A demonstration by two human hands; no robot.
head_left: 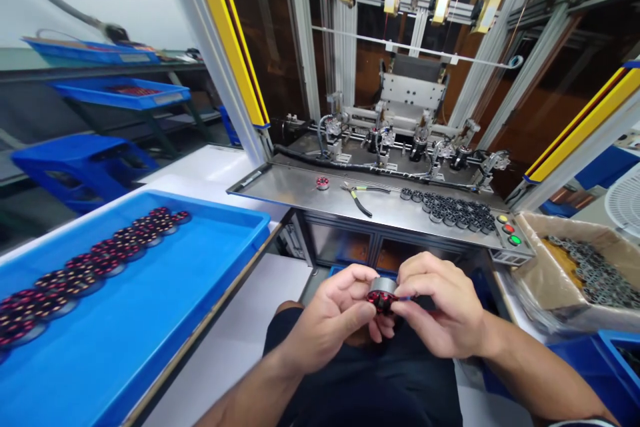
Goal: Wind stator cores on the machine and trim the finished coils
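In front of my lap I hold a wound motor stator (383, 288), a grey metal ring with red and black windings inside. My left hand (334, 312) is closed around its left side, thumb at the lower edge. The fingers of my right hand (441, 305) pinch at its right edge; whether they grip the ring itself or a wire end on it is hard to make out. Beyond my hands, on the metal ledge (290, 188), lie one red-wound stator (323, 183), cutting pliers (359, 199) with green and black handles, and several dark unwound stators (457, 210).
A blue tray (200, 267) at left carries rows of wound stators (95, 260). Behind the ledge stands a winding machine (415, 107) between yellow safety bars (235, 47). Push buttons (509, 229) sit at the ledge's right end, beside a lined carton (560, 273) of metal parts.
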